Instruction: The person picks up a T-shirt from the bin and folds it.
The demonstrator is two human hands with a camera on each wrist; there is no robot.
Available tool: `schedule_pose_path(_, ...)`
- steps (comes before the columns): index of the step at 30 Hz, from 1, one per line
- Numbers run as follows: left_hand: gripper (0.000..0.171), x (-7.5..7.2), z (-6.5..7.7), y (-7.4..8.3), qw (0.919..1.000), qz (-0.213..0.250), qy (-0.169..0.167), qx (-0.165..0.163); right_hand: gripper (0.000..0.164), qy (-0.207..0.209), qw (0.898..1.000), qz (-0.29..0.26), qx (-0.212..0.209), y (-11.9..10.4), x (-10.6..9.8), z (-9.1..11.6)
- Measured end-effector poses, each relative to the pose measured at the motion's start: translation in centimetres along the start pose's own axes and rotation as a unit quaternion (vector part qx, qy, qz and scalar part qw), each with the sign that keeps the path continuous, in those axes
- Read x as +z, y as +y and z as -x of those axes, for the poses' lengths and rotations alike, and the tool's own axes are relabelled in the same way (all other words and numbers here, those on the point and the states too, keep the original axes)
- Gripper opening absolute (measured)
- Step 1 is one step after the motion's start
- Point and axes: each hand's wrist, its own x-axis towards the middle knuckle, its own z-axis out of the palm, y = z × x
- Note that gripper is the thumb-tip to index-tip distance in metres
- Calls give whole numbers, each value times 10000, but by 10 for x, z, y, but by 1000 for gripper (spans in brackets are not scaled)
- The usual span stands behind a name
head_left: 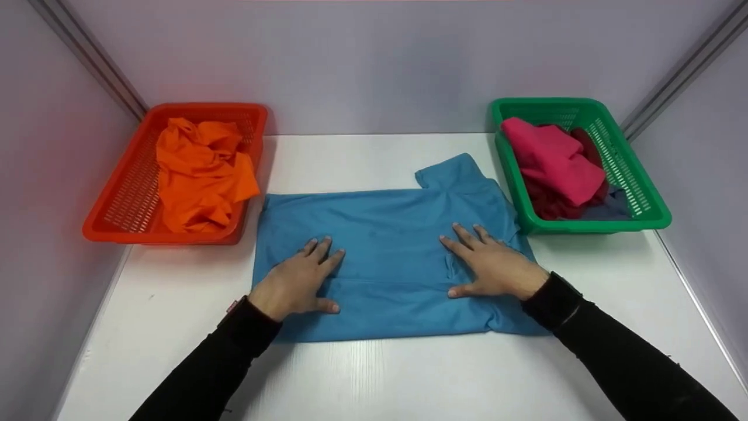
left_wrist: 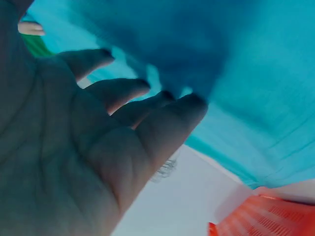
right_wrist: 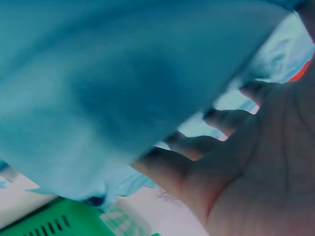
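Observation:
A blue shirt (head_left: 385,234) lies spread sideways on the white table, one short sleeve (head_left: 450,169) sticking out at its far right. My left hand (head_left: 301,280) rests on the shirt's left part, fingers spread. On the right part, near a small slit in the fabric, my right hand (head_left: 491,266) lies with fingers spread as well. A long crease runs between the two hands. In the left wrist view the fingertips (left_wrist: 197,104) meet the blue cloth (left_wrist: 266,73). The right wrist view has the cloth (right_wrist: 123,98) right at the fingertips (right_wrist: 152,156).
At the back left stands a red-orange basket (head_left: 123,204) with an orange garment (head_left: 201,175) in it. A green basket (head_left: 643,193) at the back right holds pink cloth (head_left: 552,158), dark red cloth and grey-blue cloth. Pale panels (head_left: 374,64) enclose the table's back and sides.

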Motion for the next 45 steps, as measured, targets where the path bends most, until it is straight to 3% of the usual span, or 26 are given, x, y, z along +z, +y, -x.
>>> schedule_pose_path(6,76,-18,-9,-10,9993,-345,129,-39,76,363,9981,491,-44,-4,-25,-17)
schedule_pose_path(10,70,-27,-22,-24,9991,-267,277,-165,61,743,9955,593,15,-2,-41,-41)
schedule_pose_path(16,71,-34,-40,-39,9970,-153,604,-466,57,1052,9937,322,197,10,-54,-83)
schedule_pose_path(26,71,-40,-68,-49,9924,-251,696,-984,48,1601,9855,58,567,30,-62,-140)
schedule_pose_path(31,65,-40,-82,-57,9889,-242,811,-1220,57,1406,9874,144,717,33,-59,-154)
schedule_pose_path(36,54,-34,-93,-65,9852,-370,963,-1371,55,1216,9882,160,914,37,-51,-156)
schedule_pose_path(40,54,-30,-98,-69,9806,-607,1302,-1331,47,1619,9817,349,943,42,-47,-156)
schedule_pose_path(45,41,-28,-98,-72,9708,-856,1858,-1252,33,2225,9684,716,871,46,-49,-159)
